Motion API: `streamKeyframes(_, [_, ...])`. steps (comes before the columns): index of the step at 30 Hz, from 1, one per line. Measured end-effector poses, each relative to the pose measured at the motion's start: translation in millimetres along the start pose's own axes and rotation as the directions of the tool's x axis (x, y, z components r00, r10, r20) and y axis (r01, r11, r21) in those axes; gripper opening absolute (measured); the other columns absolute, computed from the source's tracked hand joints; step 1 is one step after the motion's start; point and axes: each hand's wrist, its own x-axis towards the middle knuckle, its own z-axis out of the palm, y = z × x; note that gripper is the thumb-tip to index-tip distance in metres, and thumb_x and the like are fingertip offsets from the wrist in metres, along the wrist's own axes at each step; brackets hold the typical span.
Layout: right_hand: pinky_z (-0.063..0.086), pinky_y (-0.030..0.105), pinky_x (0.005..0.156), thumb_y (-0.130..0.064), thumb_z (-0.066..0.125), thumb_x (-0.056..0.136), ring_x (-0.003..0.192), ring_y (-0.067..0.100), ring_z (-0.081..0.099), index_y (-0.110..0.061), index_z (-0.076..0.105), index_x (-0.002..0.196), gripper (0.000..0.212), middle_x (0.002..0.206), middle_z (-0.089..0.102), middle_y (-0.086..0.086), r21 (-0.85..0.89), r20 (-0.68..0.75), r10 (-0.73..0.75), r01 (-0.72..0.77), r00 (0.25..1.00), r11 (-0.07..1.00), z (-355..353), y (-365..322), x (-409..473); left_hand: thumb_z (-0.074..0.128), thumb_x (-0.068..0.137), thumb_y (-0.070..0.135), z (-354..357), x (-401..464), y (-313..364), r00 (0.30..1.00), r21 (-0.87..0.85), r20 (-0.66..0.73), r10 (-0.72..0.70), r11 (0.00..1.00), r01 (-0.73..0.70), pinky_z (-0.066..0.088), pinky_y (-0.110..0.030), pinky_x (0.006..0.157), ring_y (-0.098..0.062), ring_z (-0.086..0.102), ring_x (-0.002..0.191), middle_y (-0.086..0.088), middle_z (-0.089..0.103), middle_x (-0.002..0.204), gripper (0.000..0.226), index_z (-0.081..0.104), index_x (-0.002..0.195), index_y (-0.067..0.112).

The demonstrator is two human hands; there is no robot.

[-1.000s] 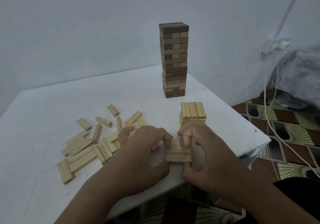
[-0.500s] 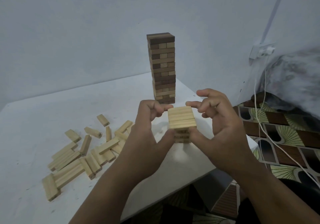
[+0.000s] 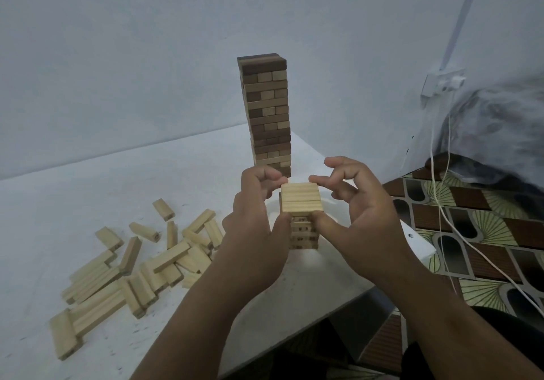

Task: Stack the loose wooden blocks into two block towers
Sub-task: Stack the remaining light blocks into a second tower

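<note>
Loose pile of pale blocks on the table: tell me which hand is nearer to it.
Left. The left hand is at the short pale tower, just right of the loose pile, its wrist beside the nearest blocks. The right hand is on the tower's far side, farther away.

the end face of a pale wooden block [image 3: 300,219] in the short light-wood tower [image 3: 300,215], just under its top layer, bears dark printed digits that look like "07". marks on the lower block ends are too blurred to read.
</note>
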Motion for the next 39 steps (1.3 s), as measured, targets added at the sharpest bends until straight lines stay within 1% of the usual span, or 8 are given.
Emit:
streamKeyframes(14, [0.049, 0.021, 0.095, 0.0, 0.08, 0.071, 0.118, 0.012, 0.057, -0.018, 0.052, 0.107, 0.049, 0.137, 0.047, -0.006, -0.038, 0.02, 0.019, -0.018, 1.0, 0.999, 1, 5, -1, 0.062, 0.093, 0.024, 0, 1, -2, 0.996, -0.021, 0.063, -0.069, 0.997, 0.07, 0.043, -0.042, 0.109, -0.011, 0.038, 0.134, 0.015, 0.045, 0.145, 0.057, 0.02, 0.12, 0.05])
streamKeyframes(17, [0.048, 0.023, 0.096, -0.001, 0.08, 0.071, 0.122, 0.012, 0.055, -0.019, 0.051, 0.11, 0.052, 0.141, 0.044, -0.006, -0.014, 0.029, 0.034, -0.033, 0.999, 0.999, 0, 4, -2, 0.061, 0.093, 0.023, -2, 0, -3, 0.994, -0.054, 0.078, -0.076, 0.995, 0.08, 0.037, -0.027, 0.108, -0.01, 0.034, 0.137, 0.017, 0.041, 0.148, 0.059, 0.019, 0.124, 0.05])
streamKeyframes(22, [0.044, 0.021, 0.1, -0.002, 0.081, 0.071, 0.128, 0.007, 0.048, -0.024, 0.049, 0.116, 0.06, 0.146, 0.04, -0.013, 0.025, 0.035, 0.057, -0.058, 0.998, 0.998, -2, 2, -3, 0.064, 0.092, 0.022, -6, -2, -3, 0.994, -0.07, 0.058, -0.093, 0.993, 0.097, 0.024, -0.004, 0.086, 0.0, 0.03, 0.128, 0.021, 0.036, 0.147, 0.064, 0.019, 0.127, 0.051])
streamKeyframes(28, [0.044, 0.025, 0.103, -0.004, 0.077, 0.077, 0.129, 0.009, 0.048, -0.026, 0.049, 0.114, 0.051, 0.143, 0.043, -0.014, 0.028, -0.002, 0.044, -0.044, 0.999, 0.999, -3, -3, -7, 0.061, 0.092, 0.015, -17, -7, -3, 0.996, -0.006, 0.019, -0.091, 0.996, 0.091, 0.027, -0.015, 0.09, 0.001, 0.035, 0.126, 0.034, 0.037, 0.131, 0.063, 0.022, 0.118, 0.057])
streamKeyframes(30, [0.046, 0.021, 0.099, -0.008, 0.077, 0.077, 0.126, 0.009, 0.05, -0.03, 0.05, 0.111, 0.049, 0.141, 0.044, -0.016, 0.004, -0.008, 0.066, -0.066, 0.998, 0.998, -1, -3, -8, 0.059, 0.092, 0.013, -21, -9, -5, 0.995, 0.007, 0.005, -0.101, 0.995, 0.101, 0.026, -0.009, 0.087, 0.005, 0.036, 0.122, 0.037, 0.039, 0.126, 0.062, 0.023, 0.118, 0.057])
streamKeyframes(32, [0.049, 0.021, 0.095, -0.014, 0.078, 0.076, 0.126, 0.008, 0.05, -0.034, 0.05, 0.111, 0.049, 0.141, 0.043, -0.019, -0.056, -0.015, 0.083, -0.084, 0.996, 0.995, 0, -2, -9, 0.058, 0.094, 0.014, -21, -13, -3, 0.993, 0.008, 0.021, -0.112, 0.994, 0.112, 0.025, -0.009, 0.095, 0.008, 0.033, 0.121, 0.037, 0.039, 0.128, 0.063, 0.022, 0.121, 0.058])
streamKeyframes(36, [0.051, 0.019, 0.09, -0.017, 0.076, 0.078, 0.127, 0.007, 0.05, -0.035, 0.049, 0.113, 0.048, 0.142, 0.042, -0.021, -0.077, -0.031, 0.083, -0.085, 0.996, 0.993, 3, -5, -13, 0.057, 0.095, 0.018, -16, -21, 3, 0.993, -0.003, 0.067, -0.098, 0.995, 0.099, 0.02, -0.034, 0.12, 0.012, 0.024, 0.129, 0.03, 0.036, 0.148, 0.071, 0.013, 0.134, 0.059])
streamKeyframes(39, [0.055, 0.034, 0.091, -0.013, 0.075, 0.08, 0.128, 0.005, 0.048, -0.037, 0.047, 0.115, 0.051, 0.144, 0.04, -0.022, -0.051, -0.018, 0.103, -0.104, 0.995, 0.993, 4, -6, -17, 0.056, 0.093, 0.023, -13, -24, 7, 0.991, -0.053, 0.095, -0.096, 0.993, 0.101, 0.02, -0.045, 0.121, 0.006, 0.023, 0.141, 0.024, 0.034, 0.153, 0.077, 0.005, 0.14, 0.057])
